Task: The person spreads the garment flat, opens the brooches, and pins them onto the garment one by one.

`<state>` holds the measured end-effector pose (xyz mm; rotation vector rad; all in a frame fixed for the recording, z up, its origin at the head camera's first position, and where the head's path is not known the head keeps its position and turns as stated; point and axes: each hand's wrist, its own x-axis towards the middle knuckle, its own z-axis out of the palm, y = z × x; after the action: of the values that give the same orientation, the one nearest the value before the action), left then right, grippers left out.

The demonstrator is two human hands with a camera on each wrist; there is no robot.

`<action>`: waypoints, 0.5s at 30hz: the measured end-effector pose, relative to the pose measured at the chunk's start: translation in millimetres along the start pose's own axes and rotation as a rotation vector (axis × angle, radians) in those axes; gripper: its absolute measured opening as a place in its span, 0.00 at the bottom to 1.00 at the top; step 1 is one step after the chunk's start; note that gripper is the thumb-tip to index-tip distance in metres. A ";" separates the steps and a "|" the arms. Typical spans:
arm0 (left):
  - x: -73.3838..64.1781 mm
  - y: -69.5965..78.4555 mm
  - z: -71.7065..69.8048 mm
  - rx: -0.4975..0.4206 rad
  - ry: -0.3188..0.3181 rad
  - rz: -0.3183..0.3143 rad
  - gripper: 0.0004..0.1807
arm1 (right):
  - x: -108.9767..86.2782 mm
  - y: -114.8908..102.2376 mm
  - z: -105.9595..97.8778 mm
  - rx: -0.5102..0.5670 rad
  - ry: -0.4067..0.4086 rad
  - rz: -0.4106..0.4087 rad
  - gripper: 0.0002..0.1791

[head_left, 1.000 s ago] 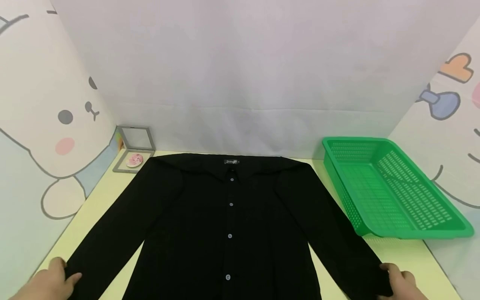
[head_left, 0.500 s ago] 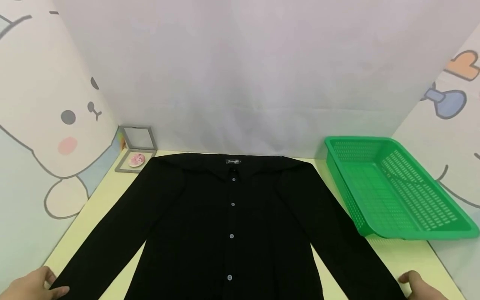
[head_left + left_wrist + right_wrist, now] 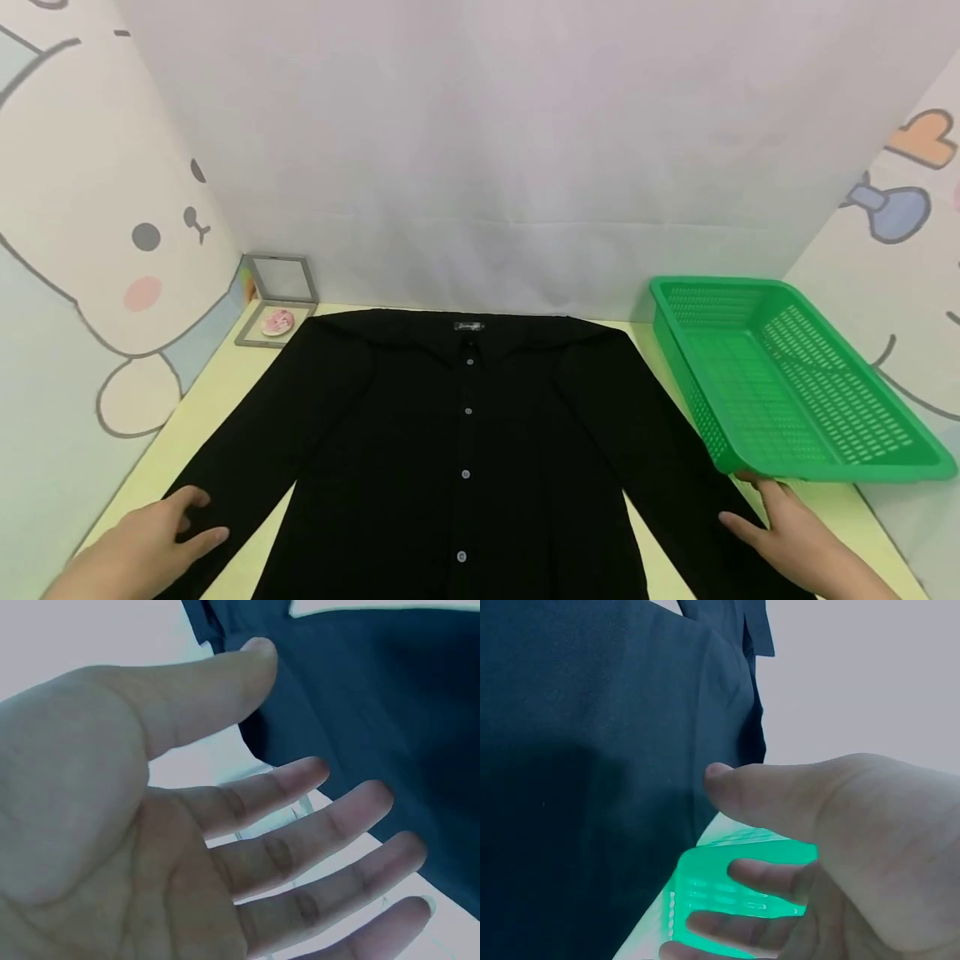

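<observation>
A black long-sleeved button-up shirt [image 3: 405,450] lies spread face up, its collar toward the back wall and both sleeves angled down and outward. Its lower hem falls outside the head view. Over the left-side sleeve is my left hand [image 3: 142,542], thumb and fingers apart; the left wrist view shows an empty palm. My right hand [image 3: 806,533] hovers by the other sleeve, close to the near corner of the green basket [image 3: 795,471]. Its fingers spread loosely around nothing in the right wrist view. Whether those fingertips touch the basket, I cannot tell.
On the back left of the pale yellow table [image 3: 195,429] stands an open grey-framed case [image 3: 255,342] with a small pink round item [image 3: 277,322] in it. A white back wall [image 3: 487,150] and cartoon-printed side panels [image 3: 67,208] enclose the table.
Both hands have let go of the sleeve ends and moved inward and up, away from the cuffs. The shirt keeps its spread shape, and the head view has shifted slightly.
</observation>
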<state>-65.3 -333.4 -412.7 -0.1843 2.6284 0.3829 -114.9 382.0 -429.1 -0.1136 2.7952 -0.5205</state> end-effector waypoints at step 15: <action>24.2 98.6 17.7 -0.048 -0.045 0.301 0.30 | 20.0 -45.6 4.1 0.012 -0.187 -0.021 0.35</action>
<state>-98.1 -235.7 -415.9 0.2048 2.6067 0.5443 -131.6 335.5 -421.7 -0.1800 2.6114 -0.5037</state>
